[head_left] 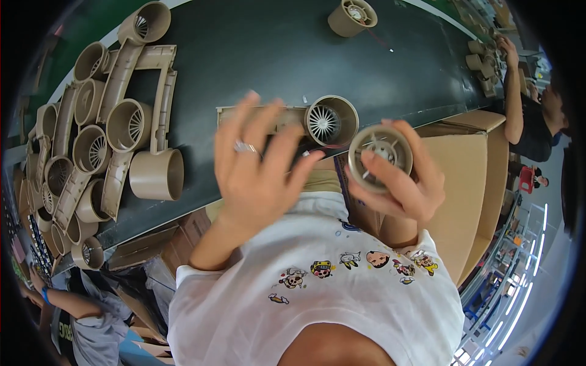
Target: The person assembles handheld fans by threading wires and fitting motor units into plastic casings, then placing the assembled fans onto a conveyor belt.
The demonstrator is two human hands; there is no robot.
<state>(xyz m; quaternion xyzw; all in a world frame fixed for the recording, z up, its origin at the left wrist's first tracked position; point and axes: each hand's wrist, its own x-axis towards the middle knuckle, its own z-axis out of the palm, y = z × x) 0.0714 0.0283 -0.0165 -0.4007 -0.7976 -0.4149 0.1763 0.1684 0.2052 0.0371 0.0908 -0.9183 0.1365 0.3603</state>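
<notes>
My right hand (421, 183) grips a tan round motor housing (370, 179), its spoked open end facing up and the thumb reaching over the rim. A dark red wire runs from beside it toward my left hand (250, 168). That hand is open, its fingers spread and slightly blurred, and no object shows in it. Under and beyond its fingers lies a tan plastic handle shell (293, 114), partly hidden. The shell joins a round cup (350, 119) with a pale radial grille inside, just beyond the motor housing.
Many similar tan shells with cups (129, 125) are piled on the dark worktable (244, 55) at left. Another motor housing (348, 24) with a red wire stands at the far edge. An open cardboard box (455, 183) is at right. Other people work at both ends.
</notes>
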